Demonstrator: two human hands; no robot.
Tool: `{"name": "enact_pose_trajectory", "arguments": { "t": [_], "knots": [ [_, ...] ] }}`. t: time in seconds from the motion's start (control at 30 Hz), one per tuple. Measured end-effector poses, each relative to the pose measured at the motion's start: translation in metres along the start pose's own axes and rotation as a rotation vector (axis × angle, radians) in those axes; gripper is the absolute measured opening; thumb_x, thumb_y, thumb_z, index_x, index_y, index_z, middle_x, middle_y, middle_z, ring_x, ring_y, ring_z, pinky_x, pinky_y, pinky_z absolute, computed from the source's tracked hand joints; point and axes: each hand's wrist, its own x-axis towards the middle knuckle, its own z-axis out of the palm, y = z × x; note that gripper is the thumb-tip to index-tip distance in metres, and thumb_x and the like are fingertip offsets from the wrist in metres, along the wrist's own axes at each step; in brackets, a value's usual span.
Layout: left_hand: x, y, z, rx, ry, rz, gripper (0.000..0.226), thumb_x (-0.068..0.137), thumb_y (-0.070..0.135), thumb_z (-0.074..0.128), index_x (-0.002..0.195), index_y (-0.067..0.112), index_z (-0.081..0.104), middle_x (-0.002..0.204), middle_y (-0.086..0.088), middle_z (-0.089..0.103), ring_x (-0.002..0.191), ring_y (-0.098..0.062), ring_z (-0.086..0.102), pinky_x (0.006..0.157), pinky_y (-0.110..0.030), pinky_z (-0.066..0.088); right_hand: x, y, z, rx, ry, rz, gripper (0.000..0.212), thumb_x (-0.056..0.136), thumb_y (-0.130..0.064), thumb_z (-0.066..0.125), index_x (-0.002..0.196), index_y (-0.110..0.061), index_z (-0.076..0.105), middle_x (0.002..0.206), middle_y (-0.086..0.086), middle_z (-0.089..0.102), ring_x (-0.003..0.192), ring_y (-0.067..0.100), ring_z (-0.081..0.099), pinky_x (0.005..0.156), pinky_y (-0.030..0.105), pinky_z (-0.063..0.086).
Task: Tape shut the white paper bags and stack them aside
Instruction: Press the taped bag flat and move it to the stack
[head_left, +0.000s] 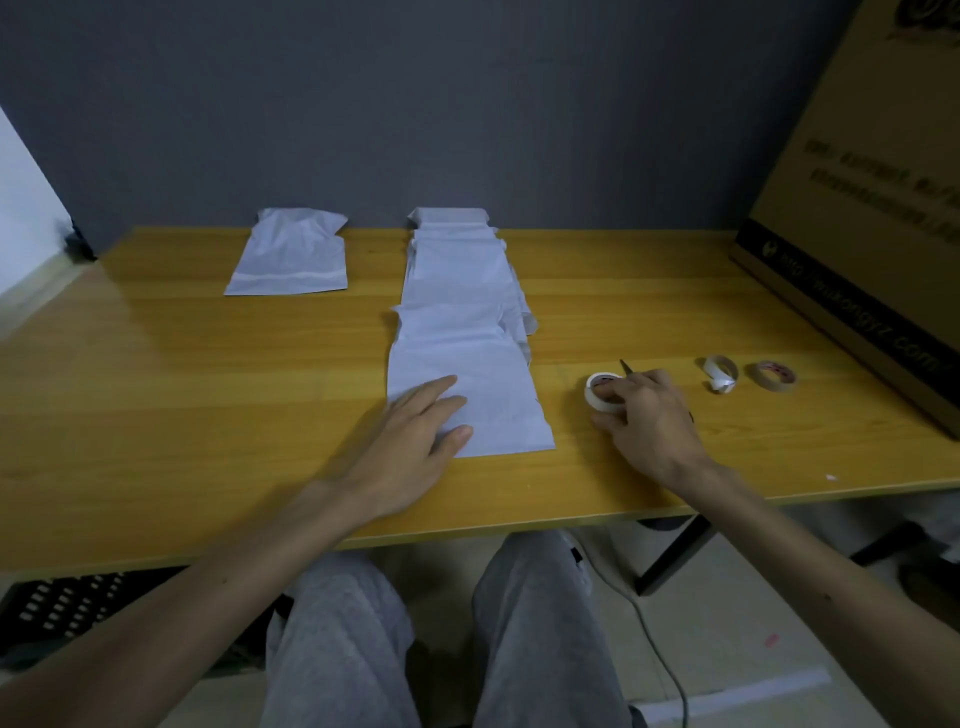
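Observation:
Several white paper bags lie overlapped in a row down the middle of the wooden table; the nearest bag lies flat in front of me. My left hand rests on its lower left corner with straight fingers. One separate white bag lies at the far left. My right hand grips a white tape roll standing on the table right of the nearest bag, fingers curled over and into it.
A scissor tip pokes out behind my right hand. Further right lie a near-spent white roll and a brown tape roll. A big cardboard box leans along the right edge. A grey wall stands behind.

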Motion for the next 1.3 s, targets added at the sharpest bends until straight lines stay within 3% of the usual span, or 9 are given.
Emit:
{"name": "enact_pose_trajectory", "arguments": {
  "t": [0.1,0.23,0.37,0.47,0.57,0.67,0.87,0.97,1.3],
  "knots": [
    [0.005,0.01,0.0,-0.069,0.088,0.037,0.038,0.099,0.027,0.05,0.135,0.015,0.052,0.145,0.003,0.044,0.134,-0.011,0.034,0.105,-0.013,0.018,0.001,-0.006,-0.001,0.138,-0.025,-0.035,0.018,0.083,-0.011,0.071,0.101,-0.012,0.073,0.103,0.004,0.069,0.107,0.028,0.054,0.096,0.045,0.041],
    [0.013,0.021,-0.004,-0.167,0.123,0.077,0.038,0.094,0.017,0.061,0.131,0.013,0.055,0.129,0.002,0.055,0.121,-0.011,0.047,0.096,-0.009,0.028,-0.001,-0.025,-0.011,0.282,-0.066,-0.107,0.019,0.088,-0.018,0.068,0.107,-0.017,0.071,0.097,-0.012,0.063,0.107,0.015,0.05,0.1,0.041,0.036],
    [0.022,0.031,-0.01,-0.249,0.191,0.125,0.041,0.086,0.014,0.07,0.126,0.014,0.06,0.117,0.006,0.058,0.097,0.007,0.043,0.086,-0.001,0.032,-0.002,-0.044,-0.03,0.322,-0.022,-0.219,0.019,0.091,-0.026,0.064,0.109,-0.022,0.069,0.091,-0.022,0.055,0.105,0.01,0.045,0.098,0.04,0.036],
    [0.025,0.037,-0.014,-0.295,0.242,0.173,0.04,0.082,0.013,0.074,0.121,0.014,0.064,0.108,0.011,0.058,0.093,0.007,0.044,0.082,-0.002,0.035,-0.002,-0.057,-0.045,0.417,-0.052,-0.249,0.018,0.089,-0.026,0.065,0.107,-0.024,0.069,0.091,-0.029,0.054,0.107,0.008,0.047,0.098,0.037,0.038],
    [0.026,0.038,-0.013,-0.323,0.304,0.189,0.036,0.081,0.016,0.076,0.116,0.014,0.066,0.108,0.006,0.064,0.091,-0.001,0.053,0.08,-0.017,0.045,-0.003,-0.065,-0.048,0.501,-0.129,-0.265,0.015,0.089,-0.026,0.065,0.104,-0.028,0.068,0.096,-0.024,0.06,0.108,0.004,0.047,0.097,0.028,0.038],
    [0.022,0.032,-0.011,-0.334,0.342,0.227,0.027,0.081,0.012,0.075,0.107,0.013,0.069,0.104,0.005,0.065,0.088,-0.005,0.059,0.073,-0.019,0.048,-0.006,-0.069,-0.044,0.603,-0.19,-0.265,0.013,0.089,-0.025,0.065,0.1,-0.027,0.07,0.099,-0.014,0.066,0.106,0.003,0.05,0.088,0.016,0.04],
    [0.012,0.02,-0.009,-0.404,0.423,0.206,0.018,0.077,0.006,0.075,0.095,0.004,0.074,0.09,0.0,0.072,0.079,-0.007,0.065,0.073,-0.023,0.053,-0.006,-0.067,-0.037,0.855,-0.343,-0.173,0.015,0.09,-0.013,0.064,0.101,-0.019,0.073,0.102,-0.008,0.072,0.103,0.007,0.062,0.091,0.023,0.047],
    [0.009,0.017,-0.009,-0.388,0.399,0.208,0.017,0.077,0.007,0.074,0.094,0.005,0.074,0.088,-0.001,0.072,0.079,-0.008,0.065,0.074,-0.025,0.054,-0.006,-0.068,-0.032,0.881,-0.42,-0.126,0.014,0.091,-0.012,0.063,0.095,-0.021,0.073,0.091,-0.015,0.07,0.088,0.005,0.06,0.078,0.02,0.046],
    [0.0,0.022,-0.017,-0.492,0.271,0.239,0.018,0.08,0.01,0.074,0.098,0.01,0.074,0.089,0.004,0.072,0.082,-0.006,0.065,0.074,-0.018,0.052,-0.008,-0.076,-0.034,0.956,-0.433,-0.129,0.012,0.089,-0.012,0.064,0.093,-0.008,0.075,0.087,-0.007,0.071,0.088,0.006,0.062,0.08,0.018,0.044]
  ]
}}
